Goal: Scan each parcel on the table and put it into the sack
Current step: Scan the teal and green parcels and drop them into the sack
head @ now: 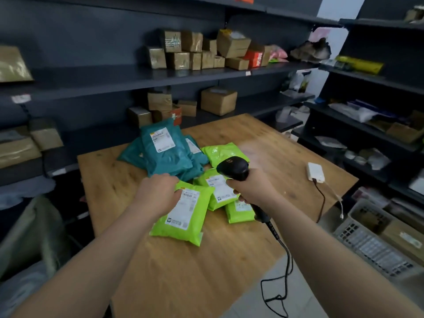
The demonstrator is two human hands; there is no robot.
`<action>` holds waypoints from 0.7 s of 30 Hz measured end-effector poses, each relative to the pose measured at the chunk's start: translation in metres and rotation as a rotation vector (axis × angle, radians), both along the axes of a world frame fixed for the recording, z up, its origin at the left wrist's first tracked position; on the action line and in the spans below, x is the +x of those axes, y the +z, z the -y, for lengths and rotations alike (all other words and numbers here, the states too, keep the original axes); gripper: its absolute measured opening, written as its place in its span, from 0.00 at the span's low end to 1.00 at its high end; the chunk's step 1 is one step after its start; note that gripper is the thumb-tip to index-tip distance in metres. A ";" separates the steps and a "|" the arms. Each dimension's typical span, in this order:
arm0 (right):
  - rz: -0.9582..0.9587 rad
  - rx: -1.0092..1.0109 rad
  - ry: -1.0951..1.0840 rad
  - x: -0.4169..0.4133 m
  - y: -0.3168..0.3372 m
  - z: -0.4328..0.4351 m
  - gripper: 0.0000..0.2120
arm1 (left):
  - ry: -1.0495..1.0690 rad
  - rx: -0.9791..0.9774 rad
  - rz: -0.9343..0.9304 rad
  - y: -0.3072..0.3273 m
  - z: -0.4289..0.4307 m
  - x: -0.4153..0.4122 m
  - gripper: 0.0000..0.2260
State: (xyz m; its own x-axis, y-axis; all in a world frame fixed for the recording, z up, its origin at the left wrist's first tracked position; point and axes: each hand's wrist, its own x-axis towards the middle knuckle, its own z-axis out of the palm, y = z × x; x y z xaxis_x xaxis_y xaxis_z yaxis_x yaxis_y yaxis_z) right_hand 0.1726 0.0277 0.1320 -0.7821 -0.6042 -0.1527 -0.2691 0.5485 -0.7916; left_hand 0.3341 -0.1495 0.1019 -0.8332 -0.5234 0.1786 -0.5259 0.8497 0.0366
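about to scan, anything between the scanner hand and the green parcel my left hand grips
Nothing visible. The green parcel lies label up, the left hand gripping its top corner; the right hand holds the scanner beside it.

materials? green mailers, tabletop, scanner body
Green mailers: thin plastic film by the look, glossy and wrinkled, with soft bulges. The white labels look like paper.
Tabletop: wood or wood-look laminate, matt, with visible grain and knots; cannot tell which.
Scanner: probably black moulded plastic, smooth with a soft sheen.
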 end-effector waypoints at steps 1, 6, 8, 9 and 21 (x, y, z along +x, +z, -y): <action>-0.001 -0.012 0.019 -0.013 0.001 0.013 0.10 | 0.029 0.004 -0.008 -0.001 0.011 -0.010 0.13; 0.029 -0.077 0.088 -0.066 0.003 0.087 0.09 | 0.189 0.101 -0.014 -0.015 0.074 -0.053 0.14; 0.078 -0.124 0.089 -0.081 -0.002 0.118 0.09 | 0.246 0.165 -0.011 -0.024 0.098 -0.065 0.15; 0.102 -0.146 0.087 -0.086 -0.006 0.133 0.09 | 0.274 0.204 -0.014 -0.029 0.109 -0.069 0.15; 0.412 -0.164 0.168 -0.123 -0.083 0.258 0.11 | 0.483 0.734 -0.300 -0.088 0.195 -0.126 0.20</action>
State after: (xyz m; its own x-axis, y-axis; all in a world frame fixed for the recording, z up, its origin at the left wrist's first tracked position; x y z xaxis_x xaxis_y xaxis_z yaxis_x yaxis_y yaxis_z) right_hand 0.0494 -0.2305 0.0495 -0.5658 -0.7592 -0.3217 0.0110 0.3832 -0.9236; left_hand 0.2084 -0.3445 0.0137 -0.4680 -0.8687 -0.1623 -0.6982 0.2509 0.6705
